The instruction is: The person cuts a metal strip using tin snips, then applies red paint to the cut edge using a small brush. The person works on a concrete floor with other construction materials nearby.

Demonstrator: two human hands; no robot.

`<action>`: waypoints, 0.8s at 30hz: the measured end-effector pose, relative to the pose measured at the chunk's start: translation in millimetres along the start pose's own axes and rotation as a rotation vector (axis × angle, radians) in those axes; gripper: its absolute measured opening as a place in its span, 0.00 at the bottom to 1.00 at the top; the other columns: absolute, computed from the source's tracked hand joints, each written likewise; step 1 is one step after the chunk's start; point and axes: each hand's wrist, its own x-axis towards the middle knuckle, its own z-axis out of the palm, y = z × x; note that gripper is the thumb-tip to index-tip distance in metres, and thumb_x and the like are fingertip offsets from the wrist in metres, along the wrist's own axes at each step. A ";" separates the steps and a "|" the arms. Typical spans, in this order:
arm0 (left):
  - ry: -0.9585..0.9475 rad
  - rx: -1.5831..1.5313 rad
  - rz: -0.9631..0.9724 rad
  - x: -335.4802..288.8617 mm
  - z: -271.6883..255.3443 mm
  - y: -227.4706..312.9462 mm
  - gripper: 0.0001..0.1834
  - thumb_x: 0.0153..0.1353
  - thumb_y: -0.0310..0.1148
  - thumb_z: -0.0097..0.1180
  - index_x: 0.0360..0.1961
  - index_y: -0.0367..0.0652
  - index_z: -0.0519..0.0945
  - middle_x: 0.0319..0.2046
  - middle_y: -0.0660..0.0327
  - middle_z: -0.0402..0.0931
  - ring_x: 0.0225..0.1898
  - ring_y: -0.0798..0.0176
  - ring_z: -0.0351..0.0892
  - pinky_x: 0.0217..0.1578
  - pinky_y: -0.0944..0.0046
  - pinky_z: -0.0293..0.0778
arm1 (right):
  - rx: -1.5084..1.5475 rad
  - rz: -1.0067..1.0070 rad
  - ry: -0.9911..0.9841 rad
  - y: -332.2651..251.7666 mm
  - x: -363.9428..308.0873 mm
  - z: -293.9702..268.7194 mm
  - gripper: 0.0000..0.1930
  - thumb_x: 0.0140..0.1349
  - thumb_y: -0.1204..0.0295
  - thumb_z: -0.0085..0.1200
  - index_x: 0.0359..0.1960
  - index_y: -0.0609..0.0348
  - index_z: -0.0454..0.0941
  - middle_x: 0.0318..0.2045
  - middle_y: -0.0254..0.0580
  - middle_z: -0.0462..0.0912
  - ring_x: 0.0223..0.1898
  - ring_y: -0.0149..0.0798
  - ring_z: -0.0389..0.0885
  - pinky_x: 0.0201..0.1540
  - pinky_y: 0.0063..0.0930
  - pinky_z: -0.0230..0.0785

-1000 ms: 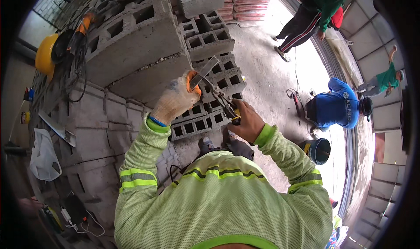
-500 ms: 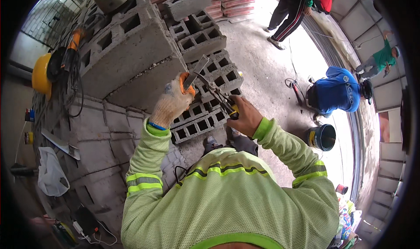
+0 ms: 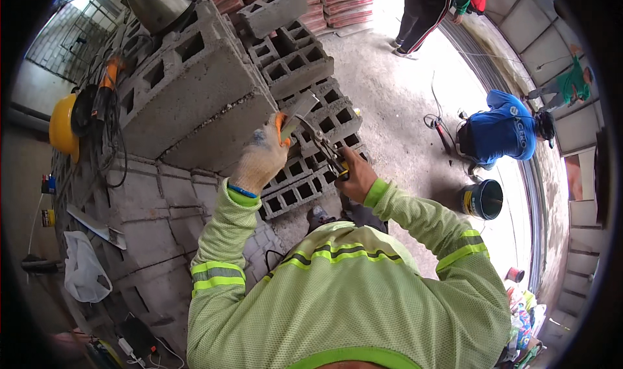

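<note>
Just ahead of the gloved left hand (image 3: 261,155) was one flat metal strip (image 3: 301,108), its long way slanting forward and to the right. That hand was nearer and pinched the strip's near end. The bare right hand (image 3: 357,176), farther back and to the right, was wrapped around one pair of pliers (image 3: 322,144), its nose at the strip. Around them were one kettle (image 3: 156,7), one dark bucket (image 3: 477,201) and three other people (image 3: 508,125).

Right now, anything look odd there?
Mismatched protection: the left grip, holding a metal strip, is gloved; the right grip, holding pliers, is bare. A metal kettle standing on concrete blocks also looks out of place. No spill visible.
</note>
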 end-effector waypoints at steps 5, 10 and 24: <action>-0.117 -0.005 0.003 -12.0 14.9 4.7 0.23 0.62 0.30 0.57 0.57 0.40 0.69 0.42 0.45 0.77 0.42 0.44 0.80 0.35 0.53 0.77 | -0.022 0.121 -0.051 21.2 -21.6 16.3 0.26 0.46 0.67 0.62 0.47 0.58 0.67 0.33 0.61 0.79 0.40 0.66 0.78 0.43 0.51 0.72; -0.140 -0.148 0.042 -34.2 77.6 -18.9 0.22 0.60 0.29 0.57 0.56 0.39 0.70 0.43 0.43 0.77 0.44 0.36 0.77 0.42 0.46 0.75 | -0.068 0.273 -0.188 40.3 -46.5 19.7 0.22 0.45 0.66 0.63 0.41 0.59 0.70 0.29 0.60 0.81 0.37 0.65 0.81 0.42 0.51 0.74; -0.420 -0.251 -0.231 -103.2 234.0 -31.5 0.13 0.61 0.31 0.49 0.46 0.40 0.74 0.37 0.42 0.81 0.41 0.39 0.82 0.42 0.45 0.77 | -0.125 0.722 -0.289 139.7 -109.7 77.0 0.42 0.48 0.48 0.64 0.61 0.62 0.68 0.50 0.63 0.80 0.53 0.60 0.79 0.57 0.43 0.71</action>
